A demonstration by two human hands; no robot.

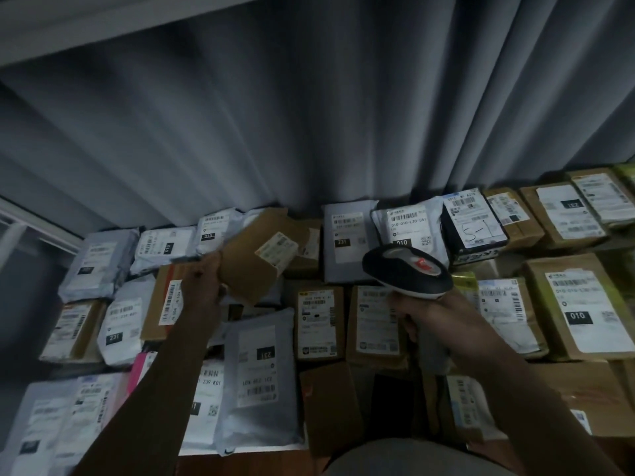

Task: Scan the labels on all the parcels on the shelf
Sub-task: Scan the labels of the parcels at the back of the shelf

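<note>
Parcels (371, 321) lie packed edge to edge across the shelf (261, 465), labels up, in rows from the near edge back to a grey curtain (309, 115). The left hand (202, 283) grips a brown cardboard box (254, 259), lifted and tilted above the middle rows, its label (276, 250) facing right. The right hand (412, 317) is wrapped round the handle of a black-and-white scanner (407, 271), just right of the box, head showing a red light. Grey mailer bags (261, 383) sit under the left forearm; more brown boxes (577, 304) crowd the right side.
</note>
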